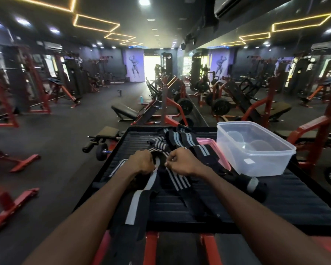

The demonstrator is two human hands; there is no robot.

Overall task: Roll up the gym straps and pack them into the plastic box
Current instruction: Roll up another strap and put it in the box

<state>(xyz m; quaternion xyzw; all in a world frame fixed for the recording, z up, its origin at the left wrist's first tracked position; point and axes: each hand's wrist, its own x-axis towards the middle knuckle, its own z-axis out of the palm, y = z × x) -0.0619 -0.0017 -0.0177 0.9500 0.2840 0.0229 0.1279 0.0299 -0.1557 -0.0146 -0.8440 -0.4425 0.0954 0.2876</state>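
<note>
Head view of a gym, with a black ribbed desk in the foreground as the landmark for all positions. Left of the desk, a red and black weight bench stands on the dark floor.

On the desk's left half, a black gym strap with a single grey stripe runs from the near edge, where its end hangs over, up to the left hand. The left hand lies knuckles up at the middle of the desk, its fingers curled down and grasping the strap end. Just to its right, the right hand is likewise clenched, its fingers pinching a strap at the point where the two hands nearly meet. Below the right hand, a black strap with three white stripes slants toward the near edge.

Behind both hands, toward the desk's far edge, a loose heap of striped straps lies tangled. To the right of the heap, a pink lid rests flat on the desk, partly covered by straps. Right of the lid, at the desk's far right corner, the clear plastic box stands upright and open; no strap is seen inside. In front of the box, near the right forearm, a dark rolled strap lies on the desk.
</note>
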